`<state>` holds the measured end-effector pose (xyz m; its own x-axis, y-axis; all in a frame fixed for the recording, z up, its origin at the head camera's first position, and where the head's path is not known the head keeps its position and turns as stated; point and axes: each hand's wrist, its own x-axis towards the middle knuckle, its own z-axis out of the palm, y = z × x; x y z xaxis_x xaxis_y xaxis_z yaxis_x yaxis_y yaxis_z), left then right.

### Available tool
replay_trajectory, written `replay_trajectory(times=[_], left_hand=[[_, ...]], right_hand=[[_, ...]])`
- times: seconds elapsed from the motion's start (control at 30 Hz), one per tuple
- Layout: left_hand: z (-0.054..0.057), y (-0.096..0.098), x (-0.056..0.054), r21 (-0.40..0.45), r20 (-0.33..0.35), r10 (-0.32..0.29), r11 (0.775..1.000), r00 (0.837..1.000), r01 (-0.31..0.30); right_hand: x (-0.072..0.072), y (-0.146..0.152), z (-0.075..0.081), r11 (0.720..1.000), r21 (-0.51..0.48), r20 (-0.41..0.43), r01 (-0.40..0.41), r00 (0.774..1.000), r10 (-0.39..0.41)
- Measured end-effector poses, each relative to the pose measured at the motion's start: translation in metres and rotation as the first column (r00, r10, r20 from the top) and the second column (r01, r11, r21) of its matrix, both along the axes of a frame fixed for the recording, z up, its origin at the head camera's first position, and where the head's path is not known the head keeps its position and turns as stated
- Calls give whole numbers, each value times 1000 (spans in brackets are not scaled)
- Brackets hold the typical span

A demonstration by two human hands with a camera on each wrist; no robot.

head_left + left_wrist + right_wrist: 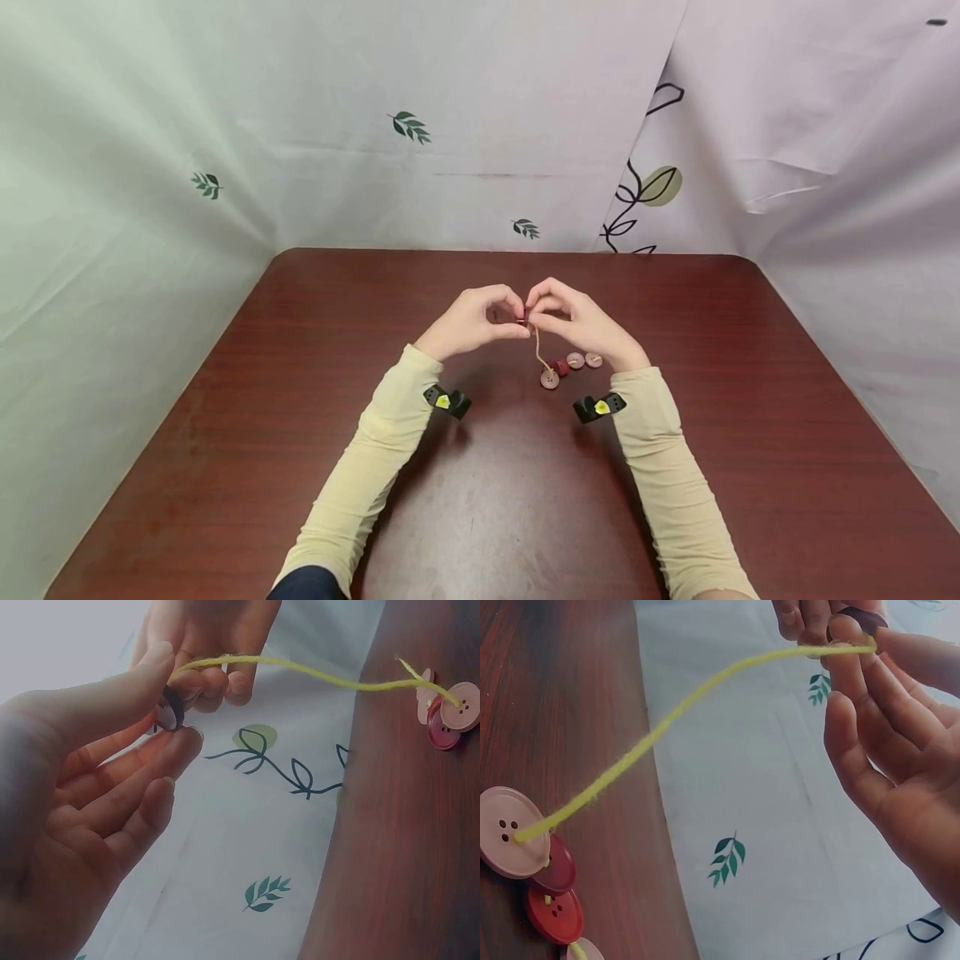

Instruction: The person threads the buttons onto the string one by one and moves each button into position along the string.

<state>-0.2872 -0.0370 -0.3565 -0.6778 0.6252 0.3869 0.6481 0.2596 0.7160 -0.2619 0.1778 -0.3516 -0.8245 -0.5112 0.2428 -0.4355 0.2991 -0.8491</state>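
Yarn [667, 720] runs from the threaded buttons [570, 365] on the table [300, 375] up to the right hand [577, 321], which pinches its tip; left hand [468, 321] pinches a dark button [171, 712] — threading underway, and the next move likely needs hole-to-tip alignment.

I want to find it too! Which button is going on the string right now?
Look above the middle of the brown table, where the two hands meet. The dark button is pinched in the left hand at the yarn's free end. The other buttons lie already strung on the table.
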Motion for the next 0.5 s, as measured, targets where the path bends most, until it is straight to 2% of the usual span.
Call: replay_trajectory(times=[0.23,0.5], left_hand=[[3,-1,1,-22,4,20,1000,1000,-20],[3,1,1,9,-20,32,999,999,-32]], right_hand=[[-2,0,-1,999,-37,34,-14,999,16],[-2,0,-2,999,-38,10,-31,999,31]])
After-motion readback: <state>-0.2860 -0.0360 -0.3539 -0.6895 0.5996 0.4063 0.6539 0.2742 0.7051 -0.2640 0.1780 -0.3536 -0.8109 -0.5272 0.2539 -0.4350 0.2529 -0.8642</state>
